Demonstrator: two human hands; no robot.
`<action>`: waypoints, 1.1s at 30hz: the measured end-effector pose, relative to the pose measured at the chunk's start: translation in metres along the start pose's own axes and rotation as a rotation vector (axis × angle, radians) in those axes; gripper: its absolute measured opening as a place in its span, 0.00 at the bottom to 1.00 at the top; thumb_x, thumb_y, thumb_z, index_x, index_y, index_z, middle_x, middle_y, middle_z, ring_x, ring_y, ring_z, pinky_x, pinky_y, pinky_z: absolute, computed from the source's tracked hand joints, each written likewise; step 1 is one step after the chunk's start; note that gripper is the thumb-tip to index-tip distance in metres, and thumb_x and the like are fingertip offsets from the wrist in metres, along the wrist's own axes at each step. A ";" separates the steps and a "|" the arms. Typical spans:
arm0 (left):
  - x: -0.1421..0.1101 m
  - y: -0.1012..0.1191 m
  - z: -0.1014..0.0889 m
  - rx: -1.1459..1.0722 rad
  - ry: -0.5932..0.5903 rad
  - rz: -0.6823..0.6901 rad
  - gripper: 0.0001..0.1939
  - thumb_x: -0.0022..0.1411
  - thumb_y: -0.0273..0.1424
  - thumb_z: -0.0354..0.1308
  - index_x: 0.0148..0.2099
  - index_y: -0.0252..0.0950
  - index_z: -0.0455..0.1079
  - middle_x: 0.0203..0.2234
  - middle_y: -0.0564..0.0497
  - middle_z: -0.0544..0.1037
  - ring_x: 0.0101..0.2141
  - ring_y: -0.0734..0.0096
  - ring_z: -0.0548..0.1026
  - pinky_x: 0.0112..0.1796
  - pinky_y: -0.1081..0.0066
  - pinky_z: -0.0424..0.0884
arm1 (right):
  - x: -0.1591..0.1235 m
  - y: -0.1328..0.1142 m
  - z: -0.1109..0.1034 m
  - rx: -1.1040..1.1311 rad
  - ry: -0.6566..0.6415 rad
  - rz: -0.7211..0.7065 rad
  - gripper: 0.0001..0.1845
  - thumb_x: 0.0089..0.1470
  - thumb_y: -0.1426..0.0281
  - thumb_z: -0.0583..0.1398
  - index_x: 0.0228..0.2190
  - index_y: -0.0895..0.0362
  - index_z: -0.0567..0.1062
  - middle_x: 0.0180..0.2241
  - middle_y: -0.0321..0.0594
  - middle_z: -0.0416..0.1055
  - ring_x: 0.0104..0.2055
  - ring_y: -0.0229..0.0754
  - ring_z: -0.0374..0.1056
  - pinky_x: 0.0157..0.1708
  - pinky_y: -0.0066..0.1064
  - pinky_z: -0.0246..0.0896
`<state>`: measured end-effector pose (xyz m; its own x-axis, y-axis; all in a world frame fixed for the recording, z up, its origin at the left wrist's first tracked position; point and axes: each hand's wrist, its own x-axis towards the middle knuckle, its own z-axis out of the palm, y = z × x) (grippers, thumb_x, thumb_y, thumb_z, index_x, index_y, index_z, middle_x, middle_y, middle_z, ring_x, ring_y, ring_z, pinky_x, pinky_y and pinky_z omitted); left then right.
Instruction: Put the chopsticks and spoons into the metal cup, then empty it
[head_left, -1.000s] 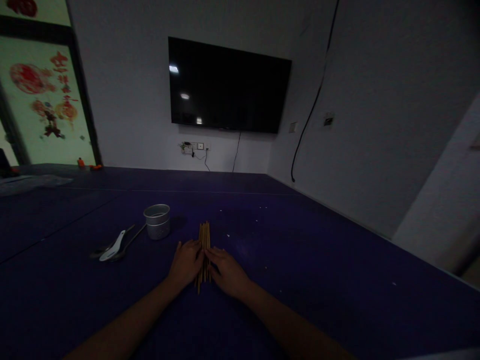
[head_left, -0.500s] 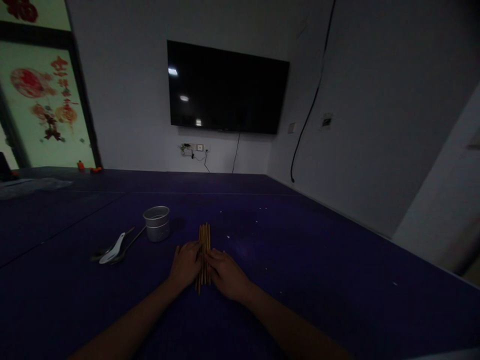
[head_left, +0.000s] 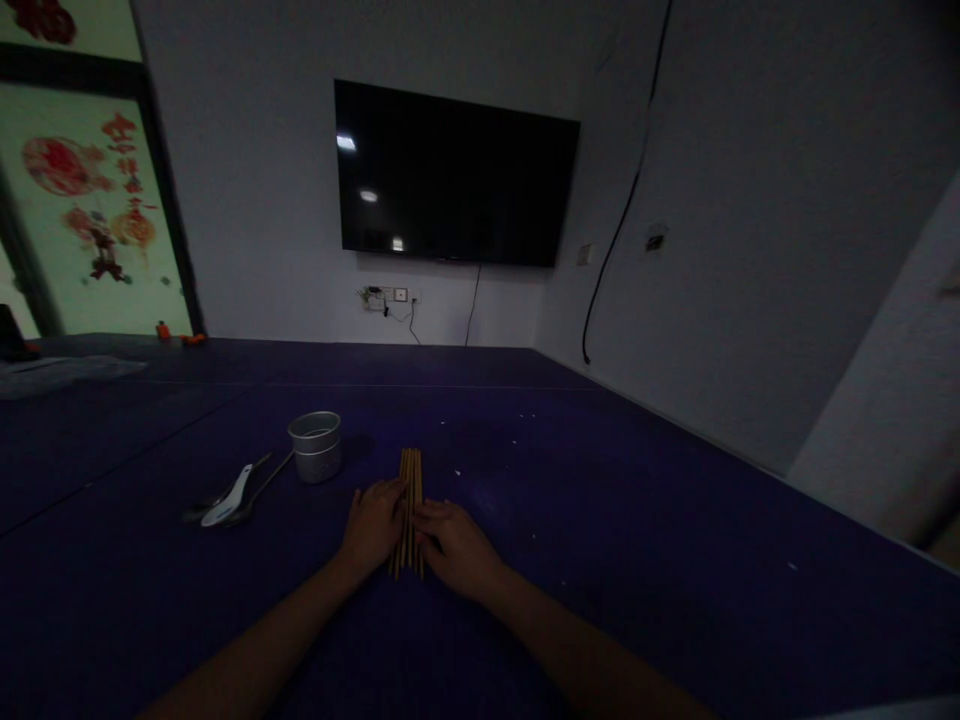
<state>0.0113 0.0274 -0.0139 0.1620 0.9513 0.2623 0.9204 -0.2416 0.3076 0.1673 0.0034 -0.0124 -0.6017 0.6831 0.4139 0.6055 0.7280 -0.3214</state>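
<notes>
- Chopsticks (head_left: 410, 512), a loose bundle flat on the dark blue table (head_left: 660, 560); seven o'clock of view centre, lengths running twelve to six.
- Left hand (head_left: 373, 525) at the bundle's nine o'clock, fingers bent against its edge. Right hand (head_left: 456, 545) at four o'clock, thumb and fingertips close to the sticks. Cannot tell whether either grips.
- Cup (head_left: 316, 460) at ten o'clock, white spoon (head_left: 234, 498) at nine.
- Handling, judged: light, stiff, probably smooth; singles may roll or slide lengthwise.
- Best hold: mid-length, squeezed from three and nine.
</notes>
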 end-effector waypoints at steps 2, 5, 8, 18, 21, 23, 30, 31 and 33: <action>0.000 0.000 0.000 0.011 0.002 0.006 0.21 0.64 0.30 0.39 0.56 0.39 0.63 0.54 0.46 0.68 0.55 0.60 0.62 0.55 0.49 0.51 | 0.000 0.000 0.000 0.018 0.000 -0.006 0.16 0.54 0.77 0.51 0.41 0.56 0.73 0.42 0.42 0.72 0.48 0.42 0.65 0.49 0.37 0.55; -0.002 0.002 0.000 0.020 -0.003 0.017 0.21 0.65 0.31 0.38 0.56 0.39 0.63 0.54 0.46 0.67 0.56 0.59 0.61 0.55 0.49 0.52 | 0.000 0.000 0.001 0.032 0.010 0.006 0.17 0.53 0.76 0.53 0.44 0.56 0.71 0.45 0.43 0.70 0.49 0.42 0.64 0.50 0.36 0.56; -0.004 0.003 -0.001 0.035 -0.020 0.029 0.22 0.65 0.33 0.38 0.56 0.37 0.62 0.55 0.45 0.65 0.57 0.58 0.60 0.54 0.48 0.53 | -0.001 0.002 0.003 0.023 0.021 0.032 0.20 0.53 0.75 0.53 0.49 0.57 0.69 0.49 0.46 0.68 0.52 0.44 0.62 0.52 0.38 0.54; -0.005 0.002 0.001 0.053 -0.017 0.069 0.20 0.64 0.32 0.40 0.55 0.39 0.64 0.55 0.45 0.66 0.56 0.59 0.60 0.54 0.49 0.52 | -0.002 0.004 0.003 -0.015 -0.025 0.065 0.22 0.55 0.74 0.50 0.52 0.59 0.66 0.55 0.48 0.62 0.57 0.47 0.56 0.55 0.44 0.51; -0.004 0.001 0.002 0.043 -0.003 0.075 0.20 0.64 0.32 0.40 0.54 0.39 0.65 0.54 0.45 0.67 0.56 0.60 0.61 0.55 0.49 0.52 | -0.002 0.005 0.004 -0.028 -0.042 0.081 0.23 0.56 0.73 0.50 0.53 0.58 0.65 0.55 0.48 0.61 0.58 0.48 0.55 0.55 0.46 0.51; -0.004 0.001 0.003 0.034 0.004 0.082 0.20 0.64 0.32 0.40 0.53 0.38 0.65 0.54 0.45 0.67 0.55 0.60 0.62 0.54 0.49 0.52 | -0.002 0.007 0.005 -0.028 -0.039 0.087 0.23 0.56 0.73 0.50 0.54 0.58 0.64 0.56 0.47 0.61 0.58 0.49 0.54 0.55 0.47 0.51; -0.005 0.002 0.003 0.016 -0.001 0.084 0.19 0.64 0.31 0.40 0.53 0.38 0.65 0.53 0.44 0.68 0.54 0.61 0.63 0.55 0.51 0.53 | -0.002 0.004 0.003 0.000 -0.007 0.063 0.23 0.56 0.74 0.50 0.53 0.57 0.65 0.55 0.47 0.62 0.57 0.47 0.56 0.55 0.46 0.51; -0.005 0.002 0.003 0.019 -0.002 0.084 0.19 0.64 0.31 0.40 0.54 0.38 0.64 0.54 0.44 0.67 0.55 0.61 0.62 0.55 0.51 0.52 | -0.002 0.003 0.002 0.002 -0.007 0.062 0.23 0.56 0.74 0.50 0.53 0.56 0.65 0.54 0.47 0.62 0.57 0.47 0.57 0.55 0.46 0.51; -0.006 0.002 0.003 0.031 -0.007 0.077 0.20 0.65 0.31 0.38 0.55 0.37 0.62 0.54 0.44 0.66 0.55 0.61 0.61 0.55 0.51 0.52 | -0.002 0.002 0.001 0.002 -0.006 0.066 0.22 0.55 0.74 0.51 0.52 0.56 0.66 0.54 0.47 0.63 0.56 0.47 0.57 0.55 0.46 0.51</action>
<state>0.0135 0.0219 -0.0180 0.2351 0.9314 0.2781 0.9156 -0.3082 0.2581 0.1693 0.0040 -0.0146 -0.5641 0.7297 0.3864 0.6425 0.6819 -0.3497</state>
